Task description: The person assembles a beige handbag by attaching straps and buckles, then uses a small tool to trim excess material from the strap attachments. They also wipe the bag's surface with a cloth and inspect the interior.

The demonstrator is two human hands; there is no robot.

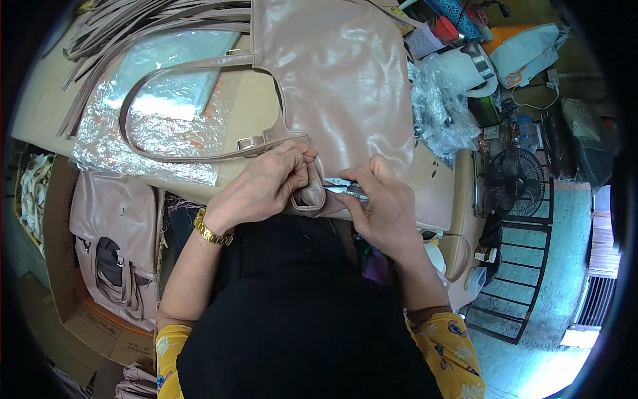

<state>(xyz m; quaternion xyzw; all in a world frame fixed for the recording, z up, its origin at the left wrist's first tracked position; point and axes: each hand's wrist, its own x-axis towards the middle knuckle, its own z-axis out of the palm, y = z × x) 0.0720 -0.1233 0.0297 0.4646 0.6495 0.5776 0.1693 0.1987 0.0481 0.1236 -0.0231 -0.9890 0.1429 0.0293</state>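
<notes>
A large dusty-pink leather-look handbag (pixel 339 73) lies on the table before me, its strap (pixel 126 113) looping out to the left. My left hand (pixel 269 183) pinches a folded corner at the bag's near edge, close to a strap buckle (pixel 247 142). Thumb and fingers of my right hand (pixel 385 206) are closed around a small silvery metal tool (pixel 337 189), which looks like thread snips. The tool lies against the bag's edge, just right of the folded corner. My fingers hide part of it.
Long pink strips (pixel 153 20) and a clear plastic packet (pixel 169 80) lie at the far left. A cardboard box (pixel 60 253) holding similar bags stands to the left. Crumpled plastic (pixel 442 100), a black fan (pixel 515 181) and a metal rack (pixel 512 266) are on the right.
</notes>
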